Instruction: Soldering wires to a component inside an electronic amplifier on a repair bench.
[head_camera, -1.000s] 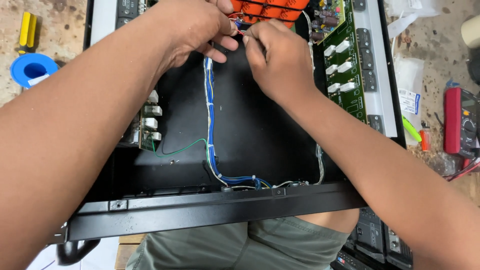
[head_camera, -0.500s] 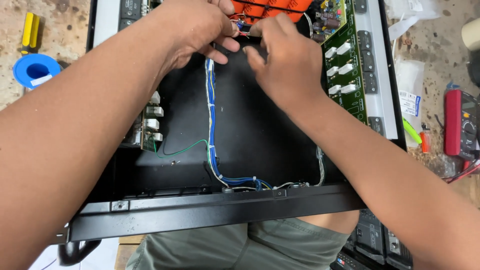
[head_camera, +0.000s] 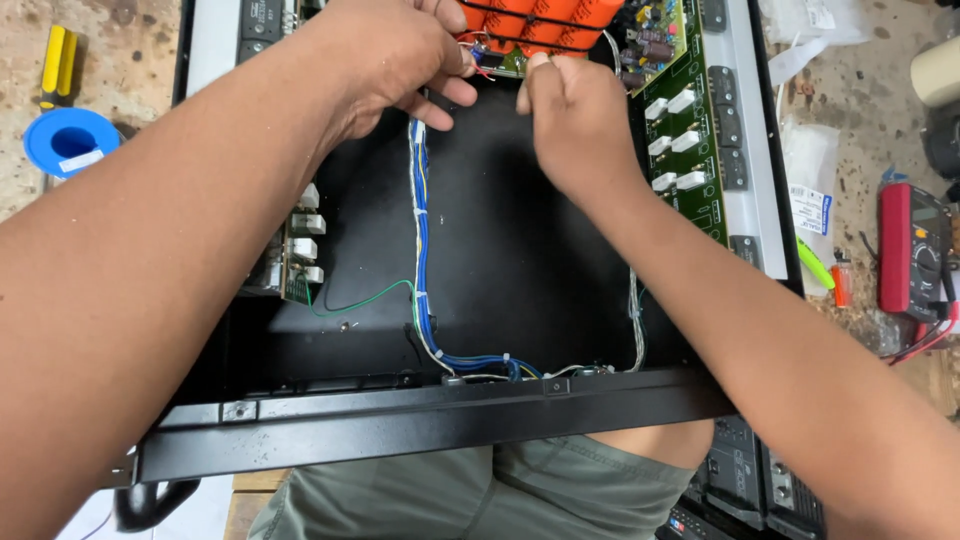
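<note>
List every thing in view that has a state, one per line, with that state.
Black chassis: lid off, inside open to view.
Blue wire bundle: tied, lying along the chassis floor.
Green wire: loose, curved.
Left hand: fingers pinching small wires at the orange block.
Right hand: closed, at the same spot.
Red multimeter: lying flat, leads attached.

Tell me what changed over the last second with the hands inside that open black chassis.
The right hand has drawn a little away from the left hand, so a gap now shows between them; a second ago their fingertips met at the thin wires by the orange block. The left hand stays at those wires. The blue wire bundle, green circuit board and chassis are unchanged.
</note>
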